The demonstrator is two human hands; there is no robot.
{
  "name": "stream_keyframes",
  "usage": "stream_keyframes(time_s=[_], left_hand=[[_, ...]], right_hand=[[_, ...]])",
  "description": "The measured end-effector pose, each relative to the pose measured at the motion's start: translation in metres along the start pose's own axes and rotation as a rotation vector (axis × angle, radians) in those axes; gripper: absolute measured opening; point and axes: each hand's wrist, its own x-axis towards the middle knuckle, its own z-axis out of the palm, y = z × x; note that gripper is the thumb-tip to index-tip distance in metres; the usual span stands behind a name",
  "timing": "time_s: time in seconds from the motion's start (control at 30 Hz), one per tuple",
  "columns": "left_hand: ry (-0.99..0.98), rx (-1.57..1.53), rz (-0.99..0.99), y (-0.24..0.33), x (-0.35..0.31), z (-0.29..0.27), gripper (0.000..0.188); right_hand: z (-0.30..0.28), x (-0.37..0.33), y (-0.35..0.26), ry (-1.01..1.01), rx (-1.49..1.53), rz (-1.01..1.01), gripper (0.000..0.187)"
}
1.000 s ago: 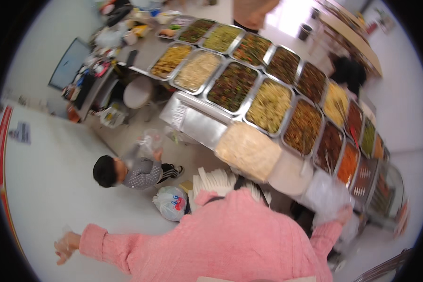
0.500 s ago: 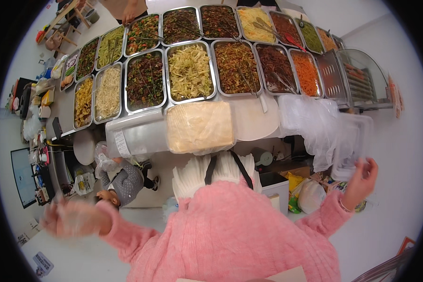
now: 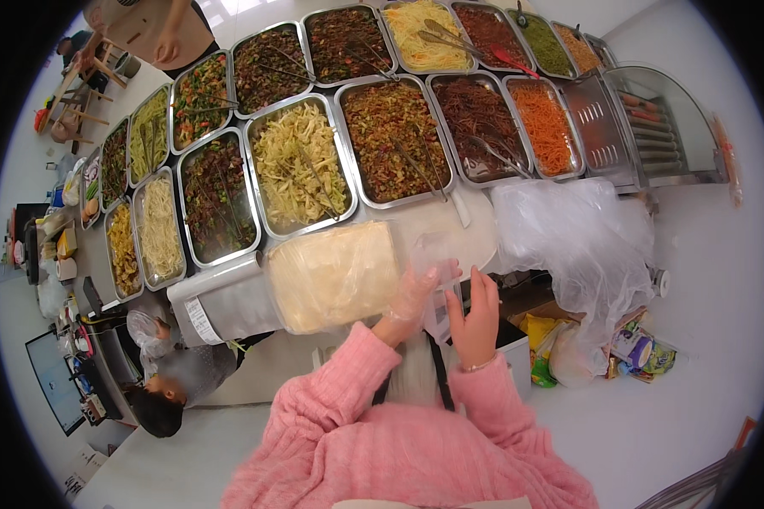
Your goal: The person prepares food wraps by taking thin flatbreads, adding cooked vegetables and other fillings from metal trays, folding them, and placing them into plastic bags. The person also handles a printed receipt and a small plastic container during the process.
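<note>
In front of my chest, both hands are on a clear plastic box (image 3: 437, 319). My left hand (image 3: 409, 299), in a thin see-through glove, grips the box from its left side. My right hand (image 3: 475, 322), bare, holds its right side with the fingers pointing up and the thumb against the wall. Just left of the box lies a cream-coloured flat stack (image 3: 335, 276) under clear film, on the counter's near edge. Beyond the box, a white handle (image 3: 461, 209) rests against a food tray.
Metal trays of food, such as yellow shreds (image 3: 301, 165) and orange shreds (image 3: 542, 127), fill the counter, several with tongs. Thin clear bags (image 3: 569, 229) hang off the right edge. A glass-fronted roller warmer (image 3: 662, 127) stands far right. Another person (image 3: 182, 377) is at lower left, one more beyond the counter.
Both hands have come in from the sides to meet in front of me. The right hand has brought the clear box leftward, and the left hand has taken hold of it.
</note>
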Motion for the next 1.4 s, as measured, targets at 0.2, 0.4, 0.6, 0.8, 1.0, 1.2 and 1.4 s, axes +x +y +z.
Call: stream_keyframes(time_s=[0.2, 0.4, 0.6, 0.8, 1.0, 1.2, 1.4], left_hand=[[0.167, 0.192, 0.053, -0.024, 0.032, -0.020, 0.103], [0.213, 0.126, -0.086, -0.010, 0.033, -0.017, 0.099], [0.347, 0.203, -0.187, -0.004, 0.043, -0.028, 0.077], [0.472, 0.457, -0.078, -0.004, 0.065, -0.041, 0.073], [0.506, 0.989, 0.483, -0.019, 0.056, -0.010, 0.068], [0.209, 1.440, 0.809, -0.026, 0.004, 0.032, 0.080], [-0.090, 1.755, 0.491, -0.084, 0.037, 0.101, 0.104]], right_hand=[[0.017, -0.004, 0.012, -0.228, 0.587, 0.300, 0.024], [0.025, -0.001, 0.035, -0.197, 0.794, 0.512, 0.017], [0.012, 0.020, 0.054, 0.210, 0.381, 0.399, 0.007], [0.058, 0.029, 0.092, 0.095, 0.205, 0.153, 0.015], [0.105, 0.037, 0.105, -0.040, 0.003, 0.039, 0.025], [-0.027, 0.059, 0.064, 0.173, -0.156, -0.255, 0.047], [-0.157, 0.080, 0.113, -0.094, -0.990, 0.242, 0.113]])
